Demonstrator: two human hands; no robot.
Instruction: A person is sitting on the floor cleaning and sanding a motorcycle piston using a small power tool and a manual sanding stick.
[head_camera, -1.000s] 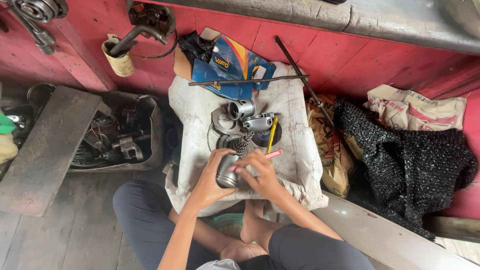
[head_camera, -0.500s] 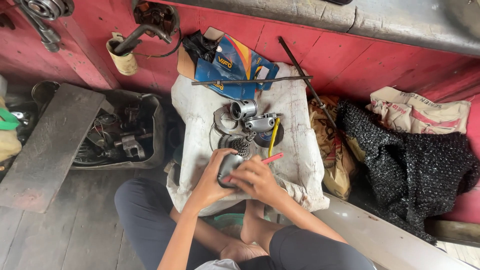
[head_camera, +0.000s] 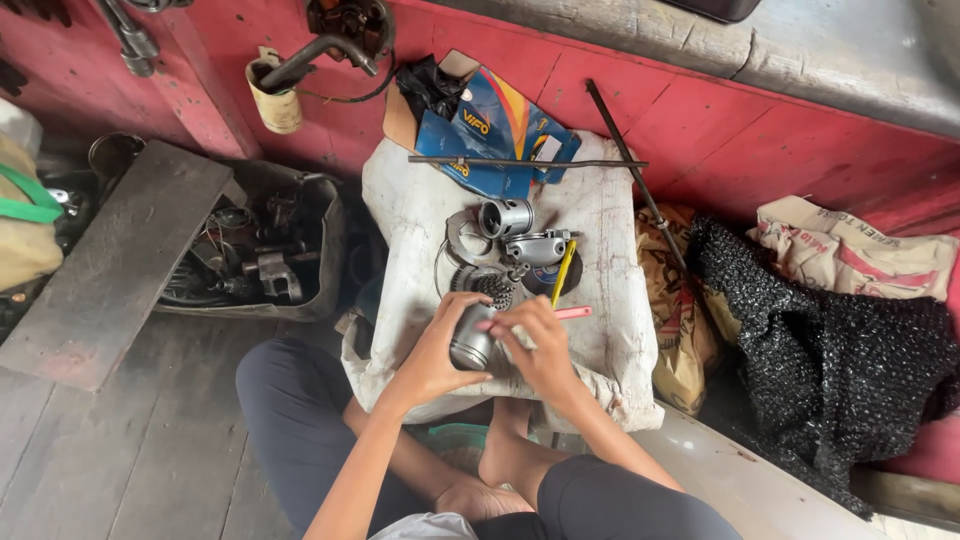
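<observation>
Fingers of the left hand (head_camera: 432, 350) curl around a small grey metal cylinder (head_camera: 471, 342), gripping it from the left side, while the fingers of the right hand (head_camera: 538, 345) bend over its right side, the fingertips pressed against the metal. A pink stick-like tool (head_camera: 572, 313) pokes out just past the right fingers; whether they pinch it cannot be told.

Beyond the fingers, at the far end of the white cloth (head_camera: 410, 215), lies a flat blue cardboard package (head_camera: 497, 140) with orange and yellow stripes and a torn brown flap, tilted against the red wall (head_camera: 780, 130). A thin dark metal rod (head_camera: 527, 161) lies across the package. Far to the right of the fingers sits a crumpled pale sack with red printing (head_camera: 860, 250), partly under a black knitted cloth (head_camera: 830, 350). Up and to the left hangs a cream-coloured tin (head_camera: 276, 100) with a dark hooked pipe in it.

The cylinder is short, dull silver and smooth-walled, held just above the near edge of the cloth. Just beyond the fingers rest a round toothed part (head_camera: 490, 287), a shiny open sleeve (head_camera: 505, 217), a grey metal housing (head_camera: 537, 248) and a yellow pencil-like stick (head_camera: 562, 273). Well left of the fingers stands a dark tray of greasy parts (head_camera: 255, 265).
</observation>
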